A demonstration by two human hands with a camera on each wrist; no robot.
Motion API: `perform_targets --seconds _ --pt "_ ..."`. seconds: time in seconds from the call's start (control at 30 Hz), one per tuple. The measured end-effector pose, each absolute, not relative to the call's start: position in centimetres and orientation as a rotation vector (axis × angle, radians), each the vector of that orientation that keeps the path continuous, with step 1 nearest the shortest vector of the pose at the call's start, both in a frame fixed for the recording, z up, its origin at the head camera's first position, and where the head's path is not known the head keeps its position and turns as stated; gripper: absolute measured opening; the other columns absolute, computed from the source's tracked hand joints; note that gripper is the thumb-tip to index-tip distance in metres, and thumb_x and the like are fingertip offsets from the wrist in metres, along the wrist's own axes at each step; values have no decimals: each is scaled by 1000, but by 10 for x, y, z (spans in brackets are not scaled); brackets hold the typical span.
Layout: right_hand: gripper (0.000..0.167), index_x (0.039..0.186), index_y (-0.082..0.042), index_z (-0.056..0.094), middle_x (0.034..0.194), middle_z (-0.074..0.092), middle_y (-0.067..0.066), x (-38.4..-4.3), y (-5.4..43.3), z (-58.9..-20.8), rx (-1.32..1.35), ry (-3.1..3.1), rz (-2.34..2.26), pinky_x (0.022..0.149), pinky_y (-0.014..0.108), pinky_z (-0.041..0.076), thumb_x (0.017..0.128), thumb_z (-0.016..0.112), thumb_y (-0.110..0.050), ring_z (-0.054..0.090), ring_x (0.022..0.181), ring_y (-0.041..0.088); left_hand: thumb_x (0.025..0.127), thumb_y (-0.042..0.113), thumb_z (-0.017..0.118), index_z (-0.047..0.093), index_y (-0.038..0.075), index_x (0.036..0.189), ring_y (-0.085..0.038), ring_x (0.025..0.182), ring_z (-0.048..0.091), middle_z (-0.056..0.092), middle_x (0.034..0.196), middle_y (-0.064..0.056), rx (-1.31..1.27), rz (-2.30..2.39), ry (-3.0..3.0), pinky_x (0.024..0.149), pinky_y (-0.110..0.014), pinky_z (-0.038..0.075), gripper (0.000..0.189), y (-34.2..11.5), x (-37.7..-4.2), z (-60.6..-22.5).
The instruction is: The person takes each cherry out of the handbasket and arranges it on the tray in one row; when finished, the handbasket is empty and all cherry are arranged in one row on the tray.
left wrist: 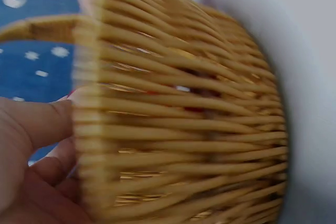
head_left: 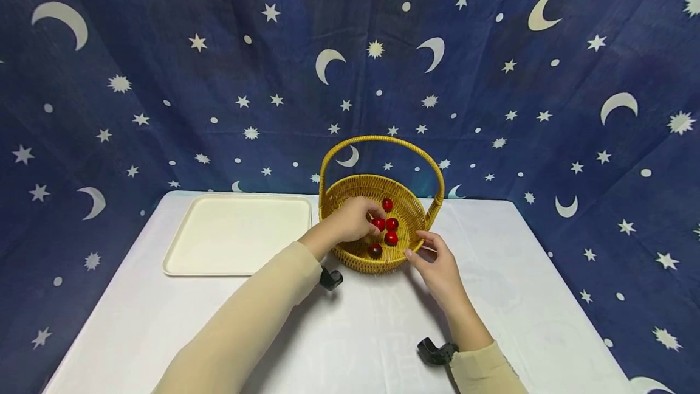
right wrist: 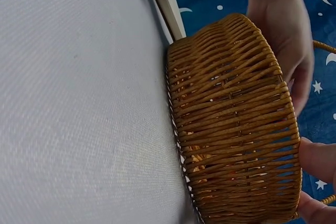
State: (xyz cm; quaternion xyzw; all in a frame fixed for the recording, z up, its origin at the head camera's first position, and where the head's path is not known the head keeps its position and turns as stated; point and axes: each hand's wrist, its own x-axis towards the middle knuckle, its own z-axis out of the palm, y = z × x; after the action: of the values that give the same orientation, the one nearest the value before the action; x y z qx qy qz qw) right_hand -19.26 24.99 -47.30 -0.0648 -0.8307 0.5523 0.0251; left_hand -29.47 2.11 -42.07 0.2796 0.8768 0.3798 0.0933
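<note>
A yellow-brown wicker basket [head_left: 372, 266] with a tall arched handle stands toward the back of the table, and several glossy red cherries [head_left: 391, 238] lie inside it. Reaching over the near left rim, my left hand [head_left: 352, 221] pinches one red cherry [head_left: 378, 224] between thumb and fingers. In the left wrist view the basket's woven side [left wrist: 184, 129] hides most of the fruit. My right hand [head_left: 437, 263] holds the basket's right rim, its thumb and fingertips spread along the edge. The right wrist view shows its fingers [right wrist: 317, 158] at that rim.
A cream rectangular tray [head_left: 240, 236] lies left of the basket, close beside it. Both rest on a white-covered table [head_left: 361, 333]. Behind hangs a dark blue cloth [head_left: 273, 47] with moons and stars. Each wrist carries a black camera mount [head_left: 434, 352].
</note>
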Motion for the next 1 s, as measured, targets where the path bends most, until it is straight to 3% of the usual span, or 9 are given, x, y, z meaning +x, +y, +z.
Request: perform_targets --seconds 0.23,0.37,0.53,0.83,1.0 --pt "60 154 -12 51 152 52 19 -193 247 -473 -186 -2552 1766 96 25 58 101 77 -23 57 142 39 90 6 86 79 17 118 -23 103 69 75 110 3 927 1359 2641 91 -37 59 31 -41 -259 -391" --pt "60 154 -11 50 152 51 20 -192 247 -473 -194 -2523 1807 88 17 57 102 77 -21 58 140 39 89 5 86 79 18 116 -21 99 68 75 108 3 908 1418 2709 86 -40 59 31 -90 -244 -388" --pt "60 156 -12 49 154 50 20 -191 248 -473 -222 -2519 1807 86 16 57 102 76 -20 58 137 37 88 3 86 80 19 115 -16 92 66 79 109 2 751 1394 2839 80 -34 55 32 -149 -236 -404" --pt "62 157 -11 47 155 47 21 -190 248 -474 -218 -2492 1872 90 19 60 102 75 -19 59 140 38 88 6 87 78 14 122 -14 77 59 77 113 -11 361 1206 3009 64 -27 46 36 -255 -235 -446" --pt "61 157 -11 47 156 46 20 -190 246 -472 -225 -2474 1898 92 23 61 103 74 -17 62 137 35 91 8 83 76 11 126 -21 76 55 74 114 -19 199 1080 3013 60 -29 44 35 -295 -244 -458"
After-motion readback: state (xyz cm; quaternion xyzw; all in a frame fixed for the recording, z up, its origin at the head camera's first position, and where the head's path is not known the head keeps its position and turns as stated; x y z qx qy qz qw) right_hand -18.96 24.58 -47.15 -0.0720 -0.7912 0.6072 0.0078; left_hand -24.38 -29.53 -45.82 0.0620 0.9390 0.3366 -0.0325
